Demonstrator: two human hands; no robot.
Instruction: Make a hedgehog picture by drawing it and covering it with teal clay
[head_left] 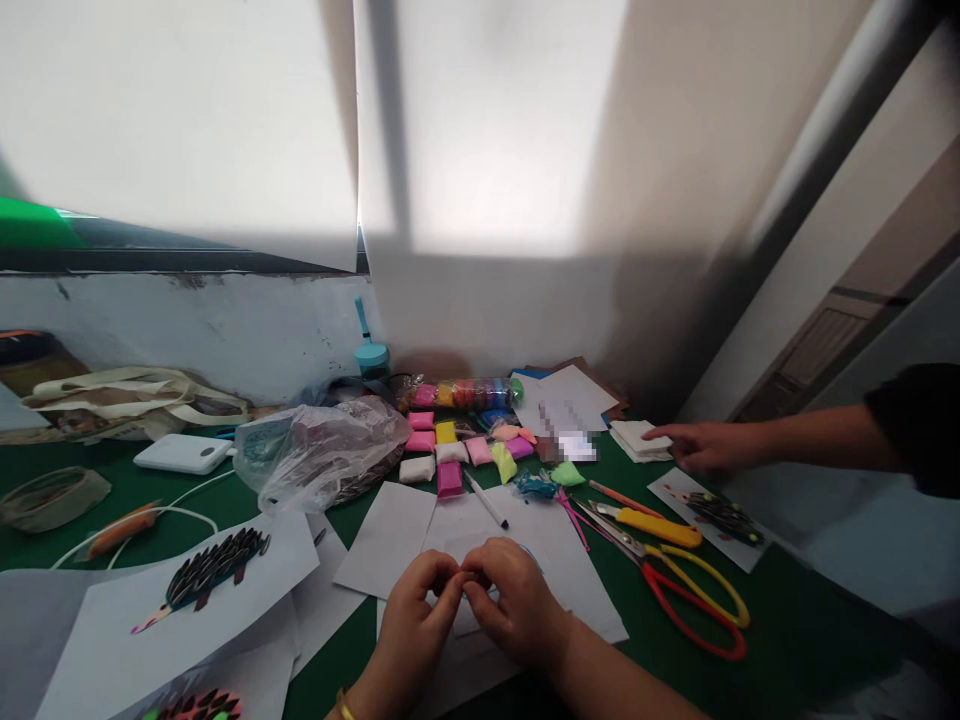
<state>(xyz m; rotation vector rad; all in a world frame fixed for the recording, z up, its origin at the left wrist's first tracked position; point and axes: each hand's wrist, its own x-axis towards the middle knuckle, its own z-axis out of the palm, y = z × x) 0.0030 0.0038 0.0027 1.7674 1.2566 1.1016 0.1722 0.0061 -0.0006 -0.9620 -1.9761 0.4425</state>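
Item: left hand (pixel 420 608) and right hand (pixel 519 600), fingers pinched tip to tip, presumably for fine control; whether they grip anything small, I cannot tell. Directly beneath: white paper (pixel 574 565), flat on the green worktop (pixel 810 605), probably as a clean working surface. Just beyond: marker (pixel 487 500), lying across the paper's far edge; coloured packets (pixel 450 479), clustered seemingly within easy reach. To my right: scissors (pixel 634 547), handles nearest me, apparently for ready pickup.

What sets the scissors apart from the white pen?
The scissors look much larger than the white pen. The scissors have one red and one yellow handle; the white pen has a dark end. The scissors lie right of the right hand, the white pen beyond it. Both lie loose, outside the right hand and left hand.
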